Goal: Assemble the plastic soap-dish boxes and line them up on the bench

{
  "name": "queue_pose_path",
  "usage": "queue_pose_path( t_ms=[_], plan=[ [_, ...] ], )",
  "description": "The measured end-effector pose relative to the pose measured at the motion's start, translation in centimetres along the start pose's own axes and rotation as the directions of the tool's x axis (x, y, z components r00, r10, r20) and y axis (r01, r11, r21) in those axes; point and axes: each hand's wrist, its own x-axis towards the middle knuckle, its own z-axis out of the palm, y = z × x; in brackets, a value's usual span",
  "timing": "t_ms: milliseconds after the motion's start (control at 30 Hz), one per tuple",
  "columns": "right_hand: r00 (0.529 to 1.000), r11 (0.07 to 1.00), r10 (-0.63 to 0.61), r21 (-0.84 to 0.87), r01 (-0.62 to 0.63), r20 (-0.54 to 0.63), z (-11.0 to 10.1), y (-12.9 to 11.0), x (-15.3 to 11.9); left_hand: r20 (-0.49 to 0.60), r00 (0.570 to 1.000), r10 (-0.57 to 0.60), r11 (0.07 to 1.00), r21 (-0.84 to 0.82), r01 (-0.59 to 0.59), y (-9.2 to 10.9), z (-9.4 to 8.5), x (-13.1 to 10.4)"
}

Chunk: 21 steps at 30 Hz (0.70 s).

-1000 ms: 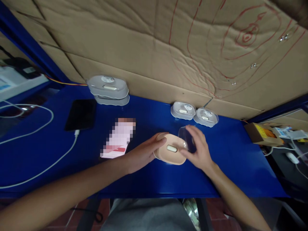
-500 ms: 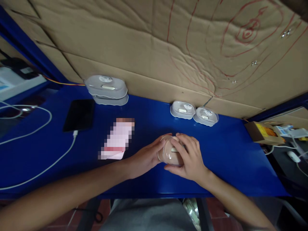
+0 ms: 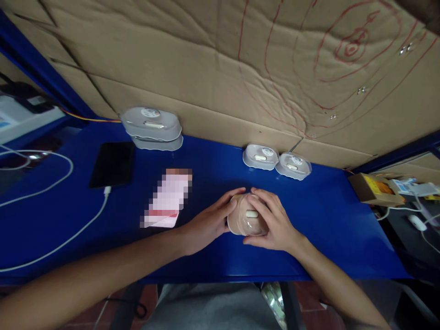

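Near the front middle of the blue table, a small lidded plastic container (image 3: 244,225) sits between both hands. It has a beige-pink look, a clear domed lid and a white oblong tab on top. My left hand (image 3: 212,223) grips its left side, thumb on the upper edge. My right hand (image 3: 277,225) wraps its right side, with fingers over the lid and the thumb along the near edge. The palms hide parts of the container. Two similar small containers, one on the left (image 3: 260,158) and one on the right (image 3: 293,167), stand side by side against the cardboard.
A larger lidded container (image 3: 153,126) is stacked on another at back left. A dark tablet (image 3: 112,164) with a white charging cable (image 3: 90,224) and a phone with a blurred screen (image 3: 168,197) lie left. A cardboard wall (image 3: 172,59) rises behind; an open box (image 3: 369,192) stands right.
The container has turned a little in my hands and moved slightly right, so its white tab shows more fully. My right hand has shifted with it. The other things have stayed put.
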Motion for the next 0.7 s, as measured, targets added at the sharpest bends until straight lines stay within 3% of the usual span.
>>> queue_pose_path(
  t_ms=[233, 400, 533, 700],
  plan=[
    [0.996, 0.999, -0.035, 0.004, 0.034, 0.088, -0.7, 0.5, -0.3, -0.015, 0.999, 0.029, 0.998, 0.059, -0.028, -0.3, -0.4, 0.1],
    [0.992, 0.998, 0.064, 0.004, -0.065, 0.107, -1.1, 0.3, -0.3, -0.054, 0.998, 0.033, 0.995, 0.100, -0.027, -0.4, -0.5, 0.1],
    [0.988, 0.997, 0.076, -0.039, -0.071, 0.133, -1.2, 0.1, -0.3, -0.072, 0.996, 0.048, 0.993, 0.116, -0.039, 0.0, -0.4, 0.2],
    [0.989, 0.999, 0.036, -0.007, -0.035, 0.146, -1.2, -0.3, -0.3, -0.004, 0.998, 0.068, 0.973, 0.223, -0.065, -0.1, -0.6, 0.2]
  ],
)
